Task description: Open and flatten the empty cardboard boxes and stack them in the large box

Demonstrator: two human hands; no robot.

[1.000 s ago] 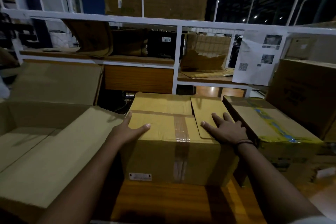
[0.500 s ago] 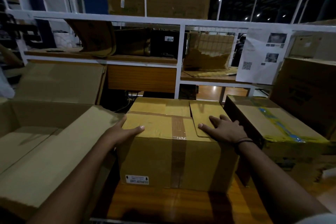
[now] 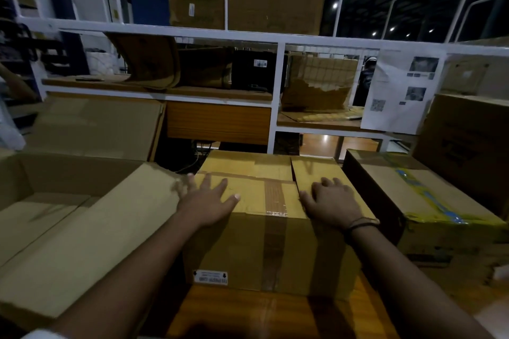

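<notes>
White shelving holding cardboard stands behind a wooden table, where a taped box sits between the open large box on its left and a carton on its right. The left hand lies flat on the box's top, fingers spread. The right hand rests on the right top flap, fingers bent; whether it grips the flap's edge cannot be told.

Taped box stands on the wooden table.
</notes>
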